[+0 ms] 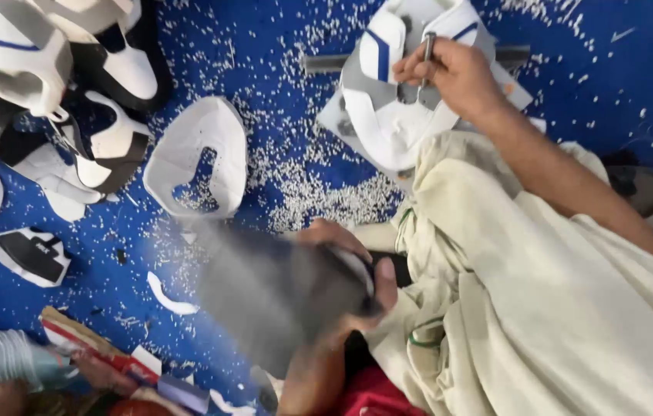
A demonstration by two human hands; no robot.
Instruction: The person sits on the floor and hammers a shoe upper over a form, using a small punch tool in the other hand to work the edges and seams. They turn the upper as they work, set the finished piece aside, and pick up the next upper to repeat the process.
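Observation:
My right hand point(450, 73) is at the top, pinching a thin metal tool point(427, 50) upright over a white, grey and blue shoe upper point(392, 115). That upper lies on a grey board on the blue floor. Lower down, my left hand point(353, 270) grips a dark grey flat object point(272, 296), which is motion-blurred, so its kind is unclear. A loose cream garment point(542, 300) covers my lap and hides the floor on the right.
Small white scraps point(319, 192) litter the blue floor point(265, 62). A pile of white, black and blue shoe uppers point(49, 69) fills the top left. A white cut-out piece point(195, 158) lies in the middle, a black-and-white piece point(30, 254) at left, a flat box point(95, 350) bottom left.

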